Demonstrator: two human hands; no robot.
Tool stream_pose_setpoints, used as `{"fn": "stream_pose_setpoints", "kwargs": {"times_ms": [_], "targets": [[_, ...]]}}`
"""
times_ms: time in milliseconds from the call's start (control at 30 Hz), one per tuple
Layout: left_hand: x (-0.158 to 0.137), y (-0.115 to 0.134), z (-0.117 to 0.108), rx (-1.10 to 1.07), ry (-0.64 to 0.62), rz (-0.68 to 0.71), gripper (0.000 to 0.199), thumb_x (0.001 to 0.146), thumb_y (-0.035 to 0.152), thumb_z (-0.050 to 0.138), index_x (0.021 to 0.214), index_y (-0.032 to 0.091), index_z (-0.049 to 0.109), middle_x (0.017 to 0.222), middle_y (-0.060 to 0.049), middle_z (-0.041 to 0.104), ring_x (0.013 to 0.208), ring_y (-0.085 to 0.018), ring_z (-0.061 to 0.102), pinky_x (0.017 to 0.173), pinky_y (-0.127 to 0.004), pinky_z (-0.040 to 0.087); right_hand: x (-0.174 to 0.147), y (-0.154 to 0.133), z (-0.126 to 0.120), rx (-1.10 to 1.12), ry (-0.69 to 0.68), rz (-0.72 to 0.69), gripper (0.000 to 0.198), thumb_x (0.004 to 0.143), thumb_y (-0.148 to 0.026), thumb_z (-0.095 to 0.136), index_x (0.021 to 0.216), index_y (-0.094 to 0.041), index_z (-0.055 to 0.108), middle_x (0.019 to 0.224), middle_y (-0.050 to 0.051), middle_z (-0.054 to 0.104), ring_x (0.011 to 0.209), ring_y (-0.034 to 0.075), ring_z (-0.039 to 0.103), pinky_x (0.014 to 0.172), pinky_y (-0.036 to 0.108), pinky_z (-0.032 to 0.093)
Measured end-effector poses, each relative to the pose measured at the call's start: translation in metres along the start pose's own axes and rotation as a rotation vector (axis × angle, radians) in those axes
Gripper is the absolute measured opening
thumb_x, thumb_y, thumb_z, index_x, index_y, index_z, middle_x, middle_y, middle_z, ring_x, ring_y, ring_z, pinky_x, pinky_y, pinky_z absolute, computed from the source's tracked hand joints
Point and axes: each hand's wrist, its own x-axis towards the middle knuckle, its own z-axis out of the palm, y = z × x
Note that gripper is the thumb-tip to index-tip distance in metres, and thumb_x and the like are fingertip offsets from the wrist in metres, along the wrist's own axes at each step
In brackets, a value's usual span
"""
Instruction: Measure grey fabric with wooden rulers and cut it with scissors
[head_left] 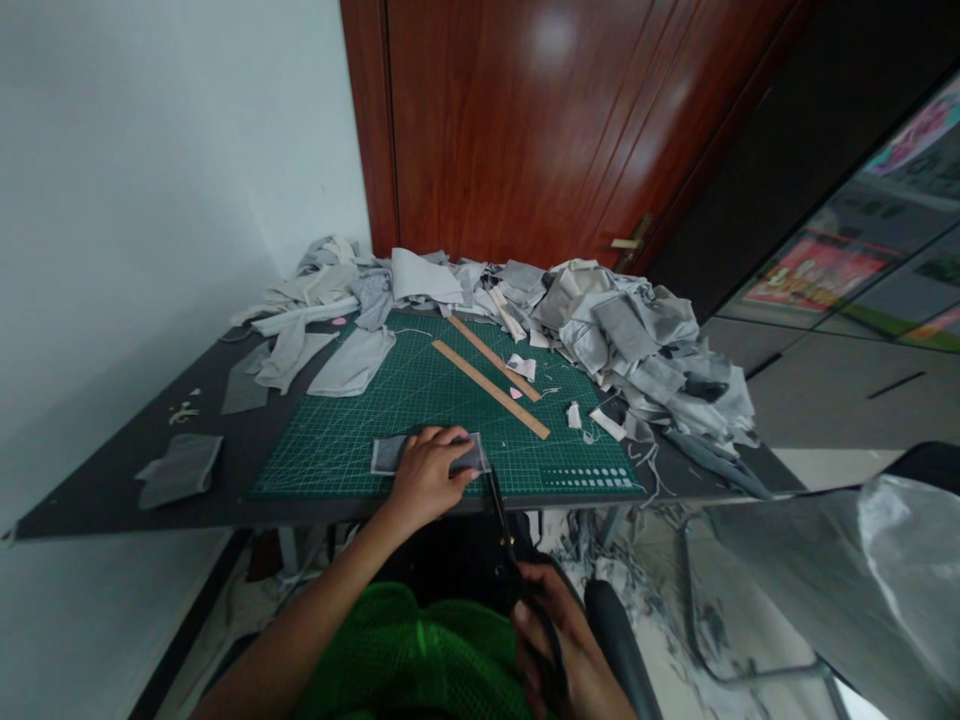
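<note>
A small grey rectangle of fabric (386, 455) with pale edges lies near the front edge of the green cutting mat (337, 460). My left hand (433, 462) rests on it, pressing it down with fingers spread. In my right hand (559, 630) is a pair of black scissors (507, 540), gripped by the handles in front of the table edge. Their blades point up toward the mat, and the tips are at the fabric's right end. I cannot tell whether the blades are parted.
Two wooden rulers (491, 390) lie slanted across the mat. A big heap of grey fabric scraps (637, 330) covers the back right; more pieces (330, 280) are piled at the back left. A folded grey piece (181, 470) sits at the left. Scraps litter the floor.
</note>
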Motion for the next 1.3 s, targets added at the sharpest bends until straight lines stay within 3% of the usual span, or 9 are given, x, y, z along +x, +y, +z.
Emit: {"fn": "stream_pose_setpoints", "kwargs": {"times_ms": [433,867,1300], "targets": [[0.0,0.001,-0.001,-0.008,-0.015,-0.003,0.031,0.085,0.031,0.075,0.116,0.03,0.074,0.134,-0.002,0.065,0.118,-0.03,0.055,0.094,-0.047,0.045,0.013,0.01,0.013,-0.065,0.06,-0.074,0.069,0.082,-0.07,0.068,0.13,-0.024,0.046,0.06,-0.01,0.049,0.038,0.006,0.036,0.034,0.016,0.034],[-0.001,0.004,-0.003,-0.011,-0.009,-0.012,0.031,0.084,0.03,0.076,0.115,0.028,0.074,0.134,-0.001,0.066,0.119,-0.029,0.055,0.093,-0.047,0.044,0.011,0.012,0.017,-0.058,0.084,-0.088,0.071,0.079,-0.071,0.071,0.127,-0.023,0.051,0.063,-0.009,0.052,0.037,0.004,0.036,0.033,0.017,0.034],[-0.002,0.002,-0.001,-0.026,-0.01,-0.008,0.033,0.084,0.031,0.076,0.116,0.029,0.074,0.135,-0.001,0.065,0.121,-0.029,0.055,0.094,-0.047,0.043,0.001,0.004,0.021,-0.048,0.123,-0.002,0.071,0.077,-0.069,0.074,0.128,-0.024,0.05,0.066,-0.008,0.055,0.039,0.004,0.038,0.034,0.016,0.036]]}}
